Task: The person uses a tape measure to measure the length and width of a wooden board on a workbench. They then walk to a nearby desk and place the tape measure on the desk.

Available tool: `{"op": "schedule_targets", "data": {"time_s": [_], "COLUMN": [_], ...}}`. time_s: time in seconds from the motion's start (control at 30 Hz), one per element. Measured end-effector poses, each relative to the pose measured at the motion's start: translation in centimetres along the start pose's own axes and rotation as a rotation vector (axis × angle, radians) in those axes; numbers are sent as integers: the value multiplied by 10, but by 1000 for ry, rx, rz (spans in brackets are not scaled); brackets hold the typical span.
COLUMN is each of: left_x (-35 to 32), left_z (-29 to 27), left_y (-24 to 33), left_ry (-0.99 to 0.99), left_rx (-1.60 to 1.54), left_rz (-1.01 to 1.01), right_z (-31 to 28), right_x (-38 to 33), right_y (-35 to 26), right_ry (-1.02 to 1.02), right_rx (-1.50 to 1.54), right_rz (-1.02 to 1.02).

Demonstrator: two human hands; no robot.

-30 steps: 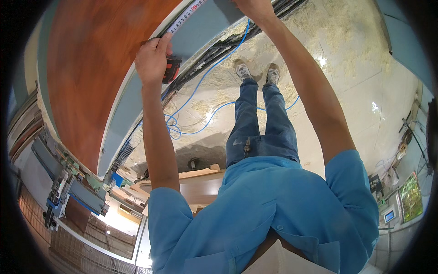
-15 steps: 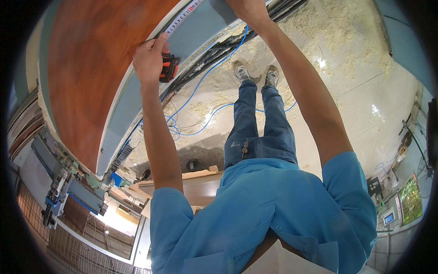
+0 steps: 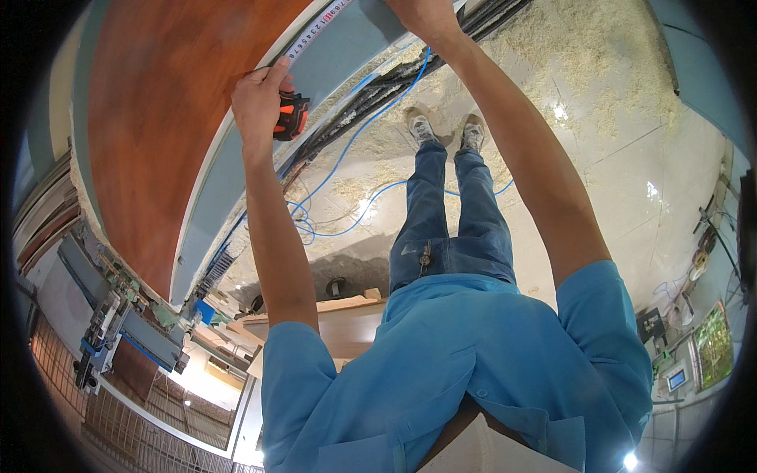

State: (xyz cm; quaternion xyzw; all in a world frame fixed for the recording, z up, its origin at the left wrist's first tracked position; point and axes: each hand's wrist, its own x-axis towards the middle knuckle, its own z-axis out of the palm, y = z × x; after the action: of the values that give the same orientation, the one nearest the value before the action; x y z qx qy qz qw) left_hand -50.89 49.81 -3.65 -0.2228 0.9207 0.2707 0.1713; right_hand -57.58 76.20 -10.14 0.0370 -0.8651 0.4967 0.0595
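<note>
My left hand (image 3: 257,104) grips a black and orange tape measure (image 3: 292,117) at the near part of a machine table. From its case the white blade (image 3: 314,33) is drawn out along the seam between a reddish-brown wood-grain panel (image 3: 154,118) and the blue-grey table edge (image 3: 335,63). My left thumb lies by the blade close to the case. At the top of the picture, my right hand (image 3: 426,17) reaches over the same table edge. Its fingers run out of view, so what they touch is hidden.
Black cables or hoses (image 3: 378,98) run along the table's side, with a blue air hose (image 3: 347,150) looping over the floor. Pale sawdust (image 3: 583,63) covers much of the floor. Low boards (image 3: 343,319) lie to the left of my legs. Machine parts (image 3: 106,335) stand at the left.
Both hands keep nearly the same place on the table edge, and the tape stays drawn out. Only the whole view has shifted slightly.
</note>
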Motion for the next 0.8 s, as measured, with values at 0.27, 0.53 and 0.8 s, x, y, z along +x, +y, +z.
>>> {"op": "schedule_targets", "data": {"time_s": [0.27,0.53,0.8], "left_x": [0,0,2], "left_z": [-2,-4,-2], "left_y": [3,5,4], "left_ry": [-11,-19,-27], "left_rx": [-15,-32,-39], "left_rz": [1,27,0], "right_z": [0,-1,0], "right_x": [0,-1,0], "right_y": [-2,-4,-1], "right_ry": [4,-10,-13], "right_rx": [-9,3,25], "right_rz": [16,43,45]}}
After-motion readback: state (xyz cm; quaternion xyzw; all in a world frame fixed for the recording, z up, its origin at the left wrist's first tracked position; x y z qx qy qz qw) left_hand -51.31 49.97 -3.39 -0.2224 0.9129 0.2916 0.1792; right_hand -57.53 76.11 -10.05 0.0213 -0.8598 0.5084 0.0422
